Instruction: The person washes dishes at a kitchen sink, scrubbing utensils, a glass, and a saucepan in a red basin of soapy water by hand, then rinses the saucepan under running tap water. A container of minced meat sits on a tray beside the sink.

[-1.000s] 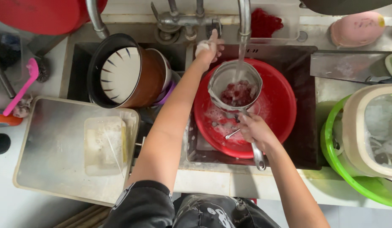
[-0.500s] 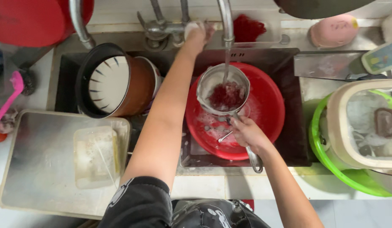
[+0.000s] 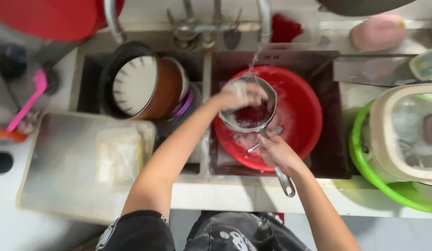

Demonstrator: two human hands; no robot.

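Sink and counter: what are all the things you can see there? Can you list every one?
strainer: 1, metal with dark red bits inside, over the red basin
red basin: 1, red, in the right sink bowl
tap: 1, metal, above the basin, water running
pot: 1, brown with white inside, in the left sink bowl
metal tray: 1, grey, on the counter at left
clear tub: 1, see-through, on the tray
green tub: 1, green, at right, holding a cream container
pink spatula: 1, pink, far left
pink lid: 1, pink, top right
left hand: on the strainer's rim
right hand: gripping the strainer's handle
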